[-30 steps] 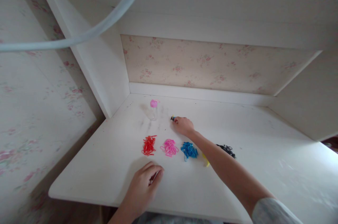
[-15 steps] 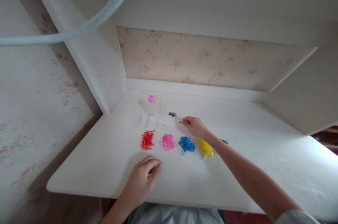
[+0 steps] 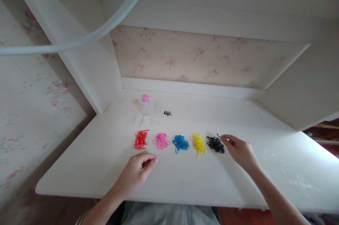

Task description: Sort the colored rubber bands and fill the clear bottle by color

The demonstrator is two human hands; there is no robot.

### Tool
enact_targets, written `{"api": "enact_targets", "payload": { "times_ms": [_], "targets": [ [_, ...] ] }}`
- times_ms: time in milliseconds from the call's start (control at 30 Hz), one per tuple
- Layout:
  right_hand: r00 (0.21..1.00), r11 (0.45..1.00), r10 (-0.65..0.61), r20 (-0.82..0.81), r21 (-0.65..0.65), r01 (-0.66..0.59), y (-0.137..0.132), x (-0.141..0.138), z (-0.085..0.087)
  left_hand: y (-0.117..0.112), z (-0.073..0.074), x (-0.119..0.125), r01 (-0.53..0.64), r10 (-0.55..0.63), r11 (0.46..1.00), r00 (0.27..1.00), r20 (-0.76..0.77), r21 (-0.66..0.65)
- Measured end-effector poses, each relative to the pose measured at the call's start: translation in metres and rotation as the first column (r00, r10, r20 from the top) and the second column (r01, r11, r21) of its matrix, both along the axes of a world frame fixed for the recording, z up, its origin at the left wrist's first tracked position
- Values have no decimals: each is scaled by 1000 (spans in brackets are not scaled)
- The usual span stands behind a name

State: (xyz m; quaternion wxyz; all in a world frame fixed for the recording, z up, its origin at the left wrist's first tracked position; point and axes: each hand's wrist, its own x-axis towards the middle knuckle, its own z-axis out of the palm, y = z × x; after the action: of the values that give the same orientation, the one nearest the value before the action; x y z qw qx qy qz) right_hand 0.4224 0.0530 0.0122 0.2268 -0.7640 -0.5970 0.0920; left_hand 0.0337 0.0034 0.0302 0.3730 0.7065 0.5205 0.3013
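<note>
Five small heaps of thin, looped plastic pieces lie in a row: a red heap [image 3: 141, 139], a pink heap [image 3: 161, 141], a blue heap [image 3: 180, 143], a yellow heap [image 3: 198, 144] and a black heap [image 3: 216, 144]. At the right edge of the black heap, my right hand [image 3: 239, 152] pinches a small black loop [image 3: 218, 135] between thumb and fingers. My left hand [image 3: 136, 170] rests on the table in front of the red and pink heaps, fingers curled against the thumb; whatever is inside them, if anything, is hidden.
Behind the heaps lies a little mixed-colour cluster [image 3: 167, 113]. A clear bottle with a pink cap [image 3: 145, 105] stands to its left. The white table [image 3: 185, 182] is bounded by a back wall and side panels. A pale curved tube [image 3: 106, 32] crosses the upper view.
My right hand has moved right and nearer, from beside the mixed cluster to the black heap, with a small black loop in its fingers. My left hand stays by the red heap, still curled.
</note>
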Motion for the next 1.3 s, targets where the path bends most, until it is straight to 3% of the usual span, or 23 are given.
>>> {"api": "enact_targets", "payload": {
  "times_ms": [167, 367, 533, 700, 900, 1300],
  "targets": [
    [1000, 1000, 15, 21, -6, -15, -4, 1, -2, 33, 21, 8, 38, -27, 991, 996, -87, 128],
    [991, 994, -85, -107, 64, 92, -14, 8, -12, 87, 27, 19, 58, 0, 975, 966, -259, 213],
    [961, 978, -187, -204, 53, 202, -23, 12, -21, 137, 19, 42, 27, 69, 985, 844, -531, 170],
    [978, 989, -131, -161, 42, 139, -26, 10, -20, 173, -1, 65, -74, 178, 979, 768, -616, 190],
    [988, 989, -102, -113, 92, 113, -27, 8, -21, 191, -20, 75, -100, 224, 971, 714, -663, 219],
    [993, 986, -53, -106, 152, 69, -27, 6, -21, 194, -26, 70, -10, 187, 967, 709, -680, 255]
  ]
}}
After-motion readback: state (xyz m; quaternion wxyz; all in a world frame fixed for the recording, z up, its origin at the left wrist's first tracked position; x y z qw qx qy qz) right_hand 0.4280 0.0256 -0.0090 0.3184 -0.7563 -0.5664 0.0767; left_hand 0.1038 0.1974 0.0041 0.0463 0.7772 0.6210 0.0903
